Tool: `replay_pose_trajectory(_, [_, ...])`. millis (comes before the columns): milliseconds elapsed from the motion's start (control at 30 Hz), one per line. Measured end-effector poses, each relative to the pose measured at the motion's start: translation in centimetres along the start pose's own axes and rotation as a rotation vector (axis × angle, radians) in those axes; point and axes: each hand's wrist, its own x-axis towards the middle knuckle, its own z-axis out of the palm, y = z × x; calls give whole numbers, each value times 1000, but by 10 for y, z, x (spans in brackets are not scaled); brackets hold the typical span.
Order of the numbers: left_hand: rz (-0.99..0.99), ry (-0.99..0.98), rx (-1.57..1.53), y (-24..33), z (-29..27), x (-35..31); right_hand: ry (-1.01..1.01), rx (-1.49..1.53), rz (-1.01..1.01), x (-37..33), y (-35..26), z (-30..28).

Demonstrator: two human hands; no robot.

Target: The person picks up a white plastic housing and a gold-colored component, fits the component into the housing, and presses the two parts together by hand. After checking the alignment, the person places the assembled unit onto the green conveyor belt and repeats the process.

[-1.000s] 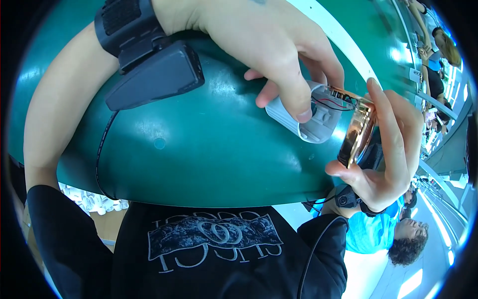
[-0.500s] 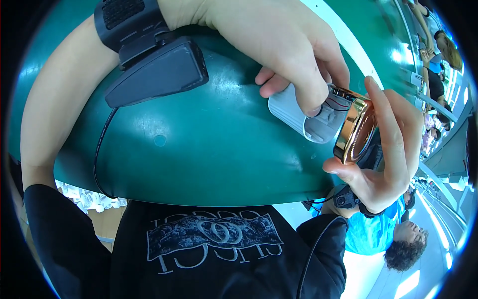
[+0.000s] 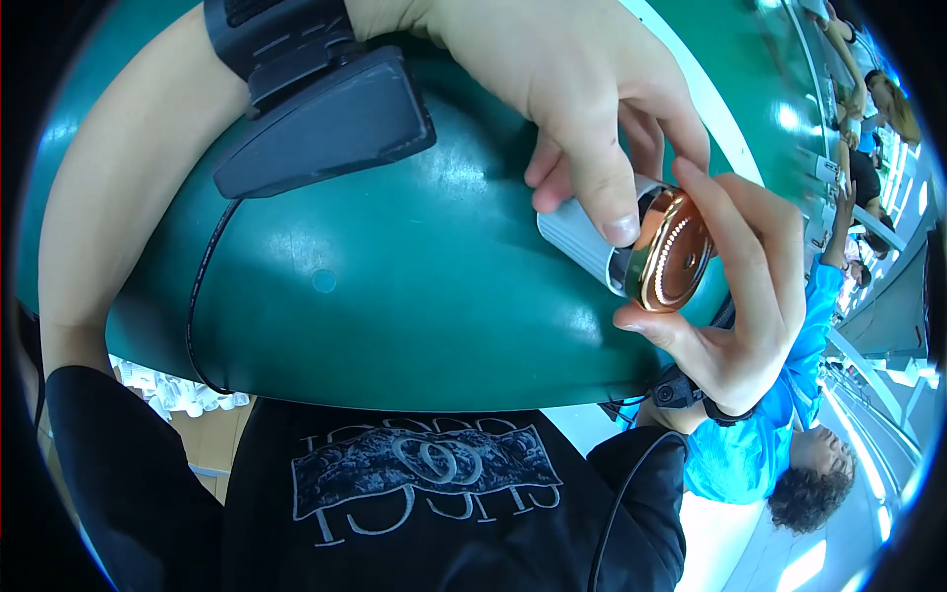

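The cap (image 3: 685, 259) has moved to the case's (image 3: 575, 240) mouth, mostly hiding its inside; left hand (image 3: 577, 79) grips case, right hand (image 3: 745, 296) pinches cap.

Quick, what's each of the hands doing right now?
Left hand: holding a pale grey, ribbed, plastic-looking shell.
Right hand: holding a shiny copper-coloured round cap.

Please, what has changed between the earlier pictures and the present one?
The right hand has brought the gold cap leftward, up to the open end of the grey housing, and the wires between them are now hidden. The left hand and the housing have shifted slightly right. Nothing was newly grasped or released; each hand keeps its own part.
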Motion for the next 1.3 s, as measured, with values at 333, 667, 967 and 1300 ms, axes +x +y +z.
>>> replay_pose_trajectory(333, [-261, 325, -7, -15, 48, 6, -50, 113, 149, -3, -9, 11])
replay_pose_trajectory(667, [-298, 242, -74, -2, 41, -7, 60, 175, 132, 2, -17, 20])
replay_pose_trajectory(967, [-210, 572, -70, 16, 61, 24, 226, 15, 234, -16, -3, 19])
replay_pose_trajectory(1300, [-60, 837, 90, -6, 81, 52, 456, -94, 237, -7, 9, 53])
